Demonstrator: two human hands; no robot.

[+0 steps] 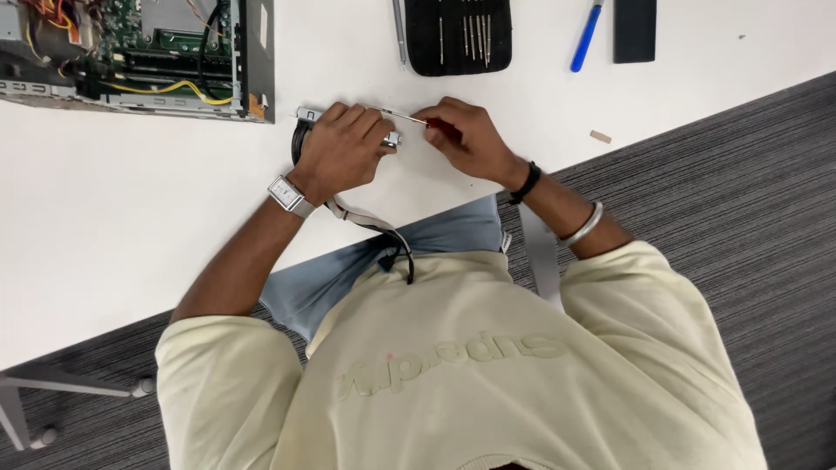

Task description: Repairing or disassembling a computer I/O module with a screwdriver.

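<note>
Down on the white counter (157, 200), left hand (340, 150) wrapped over a small metal part (306, 114), fingers clamped on it, pinning it against the surface. Right hand (461, 135) just beside, fingers pinched together on the red handle of a thin screwdriver (396, 114), the shaft slanting across to the metal part, tip hidden behind the left knuckles. Black cable (383, 233) trailing from under the left hand, past the wristwatch (287, 195), over the counter edge toward the lap. Black band and silver bangle (582, 226) on the right wrist. Farther back on the counter: open computer case (139, 52) at the left with yellow wires showing, black tool pouch (457, 35) holding a row of slim bits in the middle, blue pen-like tool (586, 36) and a flat black block (635, 30) to the right, all well apart from the hands. Small tan scrap (600, 137) lying alone near the counter edge. Grey carpet (740, 174) below.
</note>
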